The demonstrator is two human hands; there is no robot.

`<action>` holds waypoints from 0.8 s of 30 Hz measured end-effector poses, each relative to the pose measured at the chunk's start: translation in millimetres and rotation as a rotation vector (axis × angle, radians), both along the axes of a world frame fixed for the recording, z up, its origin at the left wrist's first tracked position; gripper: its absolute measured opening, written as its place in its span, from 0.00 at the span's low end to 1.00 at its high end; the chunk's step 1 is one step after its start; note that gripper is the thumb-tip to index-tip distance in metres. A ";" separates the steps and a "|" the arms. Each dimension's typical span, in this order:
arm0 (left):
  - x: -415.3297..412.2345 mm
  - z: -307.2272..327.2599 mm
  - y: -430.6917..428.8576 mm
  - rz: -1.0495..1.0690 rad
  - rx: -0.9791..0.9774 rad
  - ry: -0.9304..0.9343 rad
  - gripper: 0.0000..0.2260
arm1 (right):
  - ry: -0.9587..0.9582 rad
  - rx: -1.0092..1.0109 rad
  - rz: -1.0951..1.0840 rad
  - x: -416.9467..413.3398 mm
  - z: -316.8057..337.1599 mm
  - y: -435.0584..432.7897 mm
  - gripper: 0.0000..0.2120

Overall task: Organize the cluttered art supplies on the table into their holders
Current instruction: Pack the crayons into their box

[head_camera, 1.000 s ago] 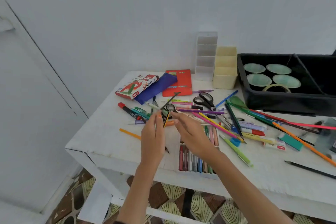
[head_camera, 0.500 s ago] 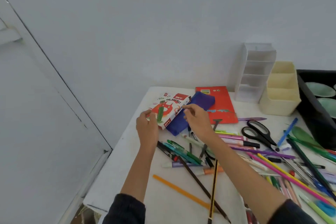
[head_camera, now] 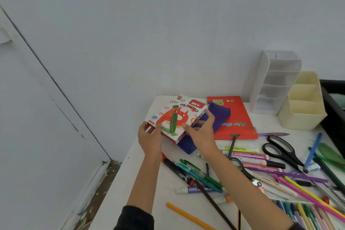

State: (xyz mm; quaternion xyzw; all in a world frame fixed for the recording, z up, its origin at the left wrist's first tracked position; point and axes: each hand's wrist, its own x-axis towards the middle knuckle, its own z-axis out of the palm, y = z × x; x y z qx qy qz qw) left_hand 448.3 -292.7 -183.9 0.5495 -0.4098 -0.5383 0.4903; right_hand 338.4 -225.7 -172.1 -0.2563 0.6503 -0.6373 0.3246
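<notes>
A white oil pastels box [head_camera: 177, 115] with a red cartoon figure is lifted and tilted above the table's far left corner. My left hand [head_camera: 149, 136] grips its near left end. My right hand [head_camera: 200, 130] holds its right side, thumb on top and fingers curled underneath. Under the box lie a blue pencil pouch [head_camera: 212, 123] and a red folder [head_camera: 235, 117]. Two holders stand at the back: a clear tiered organiser [head_camera: 274, 82] and a cream one [head_camera: 302, 104], both showing nothing inside.
Pens, markers and pencils [head_camera: 261, 170] lie scattered over the white table [head_camera: 138, 192], with black scissors [head_camera: 281, 151] to the right. An orange pencil [head_camera: 188, 216] lies near the front. A black tray [head_camera: 334, 106] sits at the right edge. The table's left edge drops to the floor.
The view moved closer to the far left corner. Both hands, which had just reached the pastels box, now grip it and have raised and tilted it off the pouch.
</notes>
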 end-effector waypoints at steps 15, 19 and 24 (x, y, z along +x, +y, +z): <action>-9.2 49.8 170.3 -0.312 -0.020 0.346 0.30 | -0.468 -0.217 -0.103 -36.1 33.5 183.9 0.39; -11.5 43.3 209.5 -0.367 -0.030 0.348 0.24 | -0.456 -0.193 -0.084 -57.7 26.9 236.5 0.14; -12.3 36.2 252.1 -0.437 -0.090 0.318 0.24 | -0.275 -0.147 -0.123 -67.8 17.5 294.5 0.22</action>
